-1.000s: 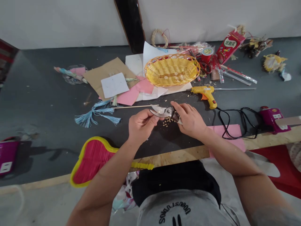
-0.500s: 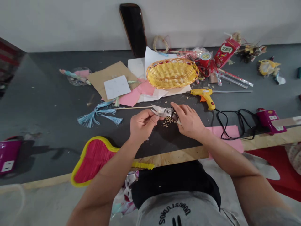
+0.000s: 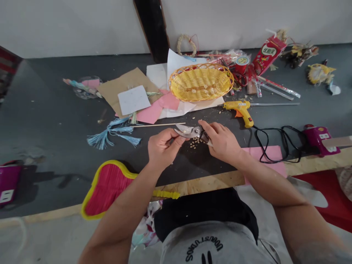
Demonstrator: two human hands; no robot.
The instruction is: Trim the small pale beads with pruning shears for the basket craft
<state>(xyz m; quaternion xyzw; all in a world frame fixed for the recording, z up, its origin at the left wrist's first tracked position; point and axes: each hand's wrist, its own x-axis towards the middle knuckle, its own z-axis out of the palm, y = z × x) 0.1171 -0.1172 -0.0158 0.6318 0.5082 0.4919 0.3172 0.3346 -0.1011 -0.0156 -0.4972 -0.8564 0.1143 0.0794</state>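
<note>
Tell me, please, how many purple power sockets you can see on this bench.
2: one socket at far left of the bench, the other socket at right, by the black cord. More could be hidden.

Reads as a craft workshop to me, not a kitchen or office. I've got a long dark grey worktable (image 3: 55, 124) with a plywood edge board (image 3: 203, 182), pushed against a plain white wall (image 3: 82, 25). Tools and stock lie straight on the top: a yellow hot glue gun (image 3: 238, 113) with a black cord (image 3: 275, 145) running toward a magenta power socket (image 3: 320, 137), pruning shears (image 3: 189, 131), kraft paper (image 3: 121, 88), pink paper (image 3: 154, 112), blue tassels (image 3: 110, 134), and a yellow wicker basket (image 3: 200, 82).
</note>
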